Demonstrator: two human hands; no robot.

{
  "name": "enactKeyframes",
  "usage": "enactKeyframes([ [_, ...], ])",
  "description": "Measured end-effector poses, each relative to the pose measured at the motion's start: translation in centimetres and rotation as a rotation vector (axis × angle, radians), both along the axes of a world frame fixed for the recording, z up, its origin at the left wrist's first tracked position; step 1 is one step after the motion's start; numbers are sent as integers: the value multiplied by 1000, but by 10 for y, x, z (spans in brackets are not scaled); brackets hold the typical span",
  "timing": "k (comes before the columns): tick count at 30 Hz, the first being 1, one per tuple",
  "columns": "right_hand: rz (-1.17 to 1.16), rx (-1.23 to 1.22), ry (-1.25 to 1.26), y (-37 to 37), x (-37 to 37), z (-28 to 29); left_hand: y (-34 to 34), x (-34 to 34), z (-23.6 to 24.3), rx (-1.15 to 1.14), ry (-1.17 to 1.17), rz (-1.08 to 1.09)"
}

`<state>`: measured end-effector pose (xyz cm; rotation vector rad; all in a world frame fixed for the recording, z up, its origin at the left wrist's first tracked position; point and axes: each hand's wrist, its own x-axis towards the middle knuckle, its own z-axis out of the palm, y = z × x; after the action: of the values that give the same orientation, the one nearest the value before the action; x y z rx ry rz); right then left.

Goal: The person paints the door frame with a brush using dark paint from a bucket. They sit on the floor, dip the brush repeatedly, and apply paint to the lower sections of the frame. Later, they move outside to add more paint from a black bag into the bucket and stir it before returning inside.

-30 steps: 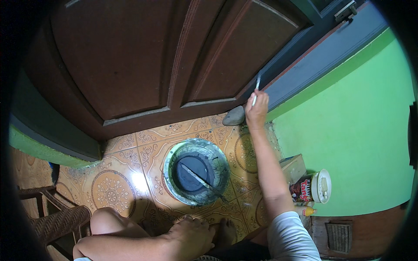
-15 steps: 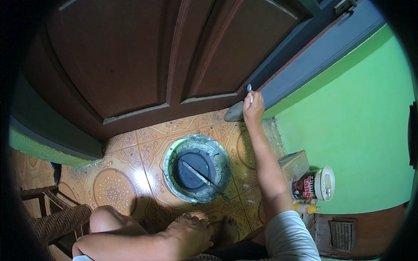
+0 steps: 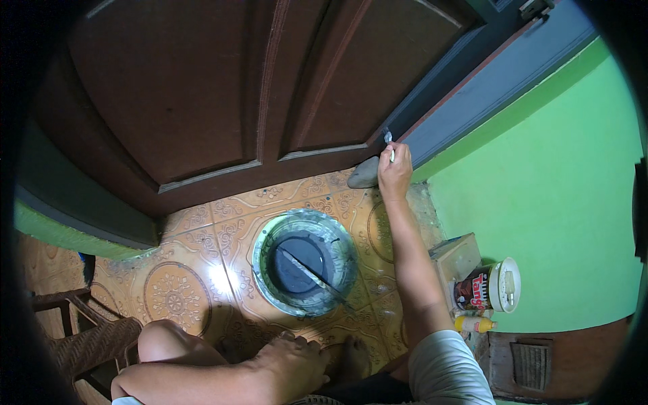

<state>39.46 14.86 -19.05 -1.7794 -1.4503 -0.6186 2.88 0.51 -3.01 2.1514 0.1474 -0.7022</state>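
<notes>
My right hand (image 3: 395, 165) is closed on a small paintbrush (image 3: 391, 153), its pale tip against the dark grey strip (image 3: 432, 84) along the brown door (image 3: 175, 81), near the lower right corner. A grey stone (image 3: 362, 175) lies at the door's foot beside that hand. My left hand (image 3: 295, 358) rests low in front of me over my leg or foot, fingers loosely bent and slightly apart, holding nothing. Between me and the door sits a tub (image 3: 264, 277) of dark grey paint, with a stained stick or brush (image 3: 304, 268) lying across its inside.
A tiled floor (image 3: 175, 297) surrounds the tub. At right, by the green wall (image 3: 560, 196), are a box (image 3: 445, 251), a printed bucket (image 3: 503, 283) and a yellow bottle (image 3: 472, 323). A brown woven chair (image 3: 81, 341) stands at left, beside a grey door frame (image 3: 81, 202).
Compared with a second ago, my right hand and the brush have moved down and slightly left along the door's grey edge. My left hand stays where it was.
</notes>
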Motion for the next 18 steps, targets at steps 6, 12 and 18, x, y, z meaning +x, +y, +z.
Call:
enactKeyframes([
  [6, 10, 200, -29, 19, 17, 31, 4, 3, -6, -10, -2, 11],
  [12, 48, 328, 557, 0, -6, 27, 5, 3, -12, 14, 19, 15],
  [18, 28, 274, 1131, 5, 2, -21, 7, 13, -8, -7, 41, -42],
])
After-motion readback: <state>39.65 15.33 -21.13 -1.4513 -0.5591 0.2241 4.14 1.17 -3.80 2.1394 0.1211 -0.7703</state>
